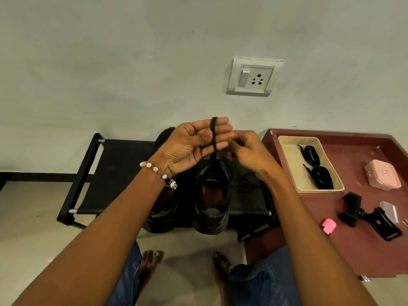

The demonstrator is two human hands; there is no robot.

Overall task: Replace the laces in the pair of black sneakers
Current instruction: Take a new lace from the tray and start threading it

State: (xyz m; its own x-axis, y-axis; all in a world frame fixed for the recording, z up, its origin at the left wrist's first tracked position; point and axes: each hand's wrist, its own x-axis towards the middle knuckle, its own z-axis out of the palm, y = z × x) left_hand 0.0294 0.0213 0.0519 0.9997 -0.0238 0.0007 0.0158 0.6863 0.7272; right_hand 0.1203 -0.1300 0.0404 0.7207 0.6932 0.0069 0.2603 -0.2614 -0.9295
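Lace vertical across left hand

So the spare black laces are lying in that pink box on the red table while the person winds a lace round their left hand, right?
Not quite. The head view shows the spare black laces lying in the cream tray, not the pink box, which sits closed beside it on the red table. The rest holds: a black lace loops over the left hand.
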